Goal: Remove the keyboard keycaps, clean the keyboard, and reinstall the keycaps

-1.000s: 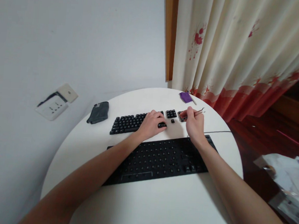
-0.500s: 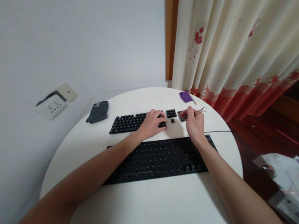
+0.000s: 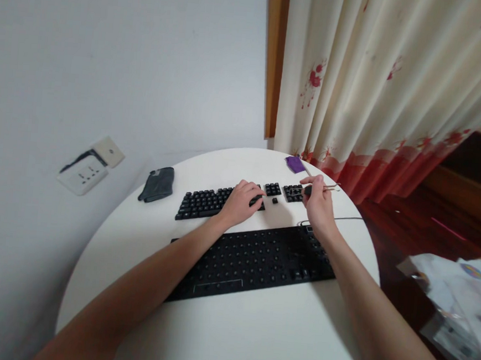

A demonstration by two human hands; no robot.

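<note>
My left hand rests with curled fingers on the right end of a laid-out block of black keycaps on the white round table. My right hand pinches a thin metal tool and hovers beside a small cluster of keycaps. A second small cluster and one loose keycap lie between my hands. The bare black keyboard base, with its caps removed, lies in front of me under my forearms.
A dark grey cloth lies at the table's back left. A purple item sits at the far edge by the flowered curtain. A cable runs off to the right. A wall socket is at the left, papers at the right.
My right hand has lifted off the right keycap cluster and drawn slightly right with the metal tool. The view has shifted a little. My left hand stays on the keycaps.
</note>
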